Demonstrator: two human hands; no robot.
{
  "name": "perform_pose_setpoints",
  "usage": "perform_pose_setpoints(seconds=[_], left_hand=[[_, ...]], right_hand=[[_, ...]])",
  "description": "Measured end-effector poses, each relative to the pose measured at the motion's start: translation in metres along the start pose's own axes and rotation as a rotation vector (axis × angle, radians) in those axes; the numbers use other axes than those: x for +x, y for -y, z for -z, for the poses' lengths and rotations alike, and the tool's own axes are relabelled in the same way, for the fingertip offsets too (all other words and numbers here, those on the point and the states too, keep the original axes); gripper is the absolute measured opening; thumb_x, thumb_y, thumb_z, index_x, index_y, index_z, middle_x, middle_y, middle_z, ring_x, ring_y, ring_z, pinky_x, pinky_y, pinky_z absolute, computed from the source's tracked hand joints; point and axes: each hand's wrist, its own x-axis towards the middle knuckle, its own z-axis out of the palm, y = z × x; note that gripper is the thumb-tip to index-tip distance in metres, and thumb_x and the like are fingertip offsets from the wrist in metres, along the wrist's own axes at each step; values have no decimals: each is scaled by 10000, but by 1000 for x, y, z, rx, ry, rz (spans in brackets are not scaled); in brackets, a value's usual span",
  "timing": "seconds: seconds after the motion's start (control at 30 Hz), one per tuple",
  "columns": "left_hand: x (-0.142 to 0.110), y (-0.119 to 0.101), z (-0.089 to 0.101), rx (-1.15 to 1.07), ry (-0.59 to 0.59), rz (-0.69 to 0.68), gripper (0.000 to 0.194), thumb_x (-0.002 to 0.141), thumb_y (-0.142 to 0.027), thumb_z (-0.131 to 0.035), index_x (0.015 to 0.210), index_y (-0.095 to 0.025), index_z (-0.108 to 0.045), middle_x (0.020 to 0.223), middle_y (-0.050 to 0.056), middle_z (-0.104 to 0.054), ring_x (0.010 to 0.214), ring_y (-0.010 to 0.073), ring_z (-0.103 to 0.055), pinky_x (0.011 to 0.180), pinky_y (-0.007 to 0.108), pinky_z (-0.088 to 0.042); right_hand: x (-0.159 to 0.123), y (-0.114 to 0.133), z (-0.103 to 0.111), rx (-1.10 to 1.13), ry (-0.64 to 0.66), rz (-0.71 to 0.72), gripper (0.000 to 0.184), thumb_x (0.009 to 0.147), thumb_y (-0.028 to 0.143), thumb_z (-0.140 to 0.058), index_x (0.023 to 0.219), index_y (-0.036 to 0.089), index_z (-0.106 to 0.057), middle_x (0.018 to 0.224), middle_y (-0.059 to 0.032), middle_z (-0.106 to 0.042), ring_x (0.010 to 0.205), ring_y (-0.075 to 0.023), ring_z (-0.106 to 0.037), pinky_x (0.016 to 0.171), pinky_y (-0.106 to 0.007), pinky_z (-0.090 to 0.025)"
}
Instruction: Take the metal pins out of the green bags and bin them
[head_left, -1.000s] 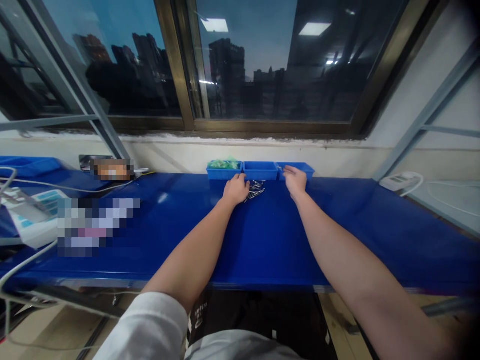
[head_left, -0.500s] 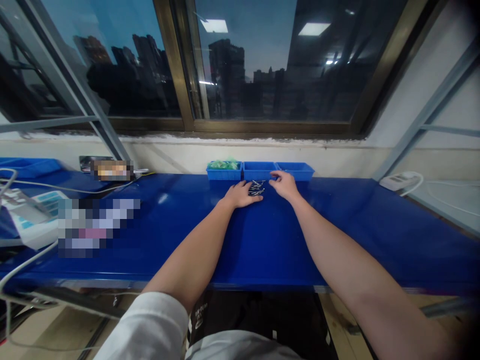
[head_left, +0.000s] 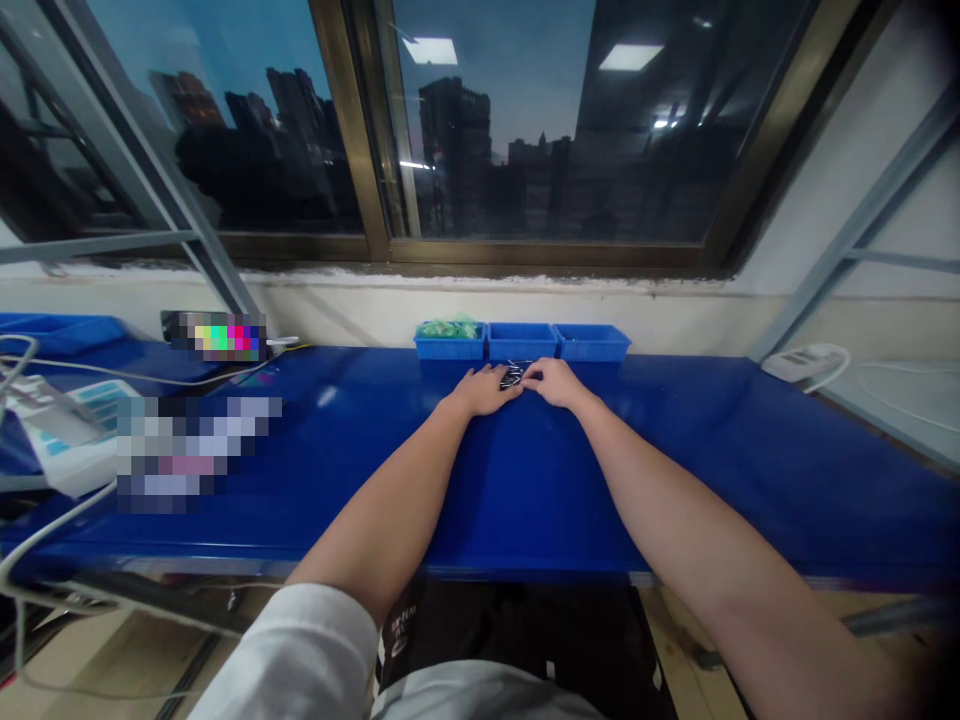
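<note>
A small pile of thin, shiny metal pieces like screws or pins (head_left: 511, 375) lies on the blue table (head_left: 517, 480), in front of the bins. My left hand (head_left: 480, 391) rests flat at the left of the pile, fingers spread, with the thumb along its near side. At the pile's right edge, my right hand (head_left: 556, 383) has thumb and fingertips pinched together; whatever is between them is too small to make out. Behind the hands stand three blue bins in a row: the left bin (head_left: 450, 348) contains green plastic bags (head_left: 448, 328), then a middle bin (head_left: 522, 342) and a right bin (head_left: 594, 345).
At the left are a phone-like device (head_left: 176, 325) with a lit screen, a white device (head_left: 71, 455) with cables, and another blue tray (head_left: 60, 332). A white power strip (head_left: 799, 362) lies at the far right. Grey metal struts (head_left: 892, 190) rise on both sides below the window.
My right hand has come from the right bin back left and down to the pile, fingers now pinched. My left hand has spread its fingers beside the pile.
</note>
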Motion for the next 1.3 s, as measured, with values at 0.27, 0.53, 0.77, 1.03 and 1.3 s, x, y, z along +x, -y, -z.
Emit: perform_pose_setpoints(seconds=[0.27, 0.53, 0.77, 1.03, 1.3], left_hand=[[3, 7, -3, -41, -113, -66, 639, 835, -628, -414, 1268, -167, -505, 1308, 132, -538, 1221, 296, -480, 994, 405, -381], [2, 1, 3, -136, -339, -197, 267, 888, -359, -473, 1037, -184, -609, 1028, 66, -667, 944, 197, -618, 850, 301, -467], [1, -4, 7, -103, -369, -190, 235, 921, -284, -422, 914, -194, -639, 953, 58, -679, 893, 180, -618, 833, 283, -452], [2, -4, 9, -66, -389, -152, 280, 933, -296, -388, 914, -185, -644, 919, 62, -670, 862, 185, -613, 808, 289, -451], [3, -2, 7, -92, -391, -177, 298, 938, -308, -372, 931, -190, -645, 931, 66, -668, 863, 184, -614, 813, 291, -450]], right_hand=[[-2, -3, 3, 80, 15, -45, 163, 803, 275, -583, 843, 175, -706, 846, -47, -686, 764, -156, -594, 718, -255, -421], [0, 2, 5, 38, -48, -26, 367, 902, 348, -412, 688, 169, -651, 714, -51, -675, 679, -159, -586, 660, -254, -390], [0, 7, 4, 285, -97, -82, 381, 868, 451, -451, 643, 178, -592, 607, -26, -633, 596, -148, -579, 628, -258, -418], [0, 11, 9, 808, -140, -197, 276, 665, 426, -662, 740, 163, -626, 656, -24, -652, 546, -117, -544, 509, -234, -406], [-2, 9, 13, 874, -99, -246, 277, 637, 360, -655, 827, 160, -671, 706, -36, -685, 552, -118, -547, 454, -215, -345]])
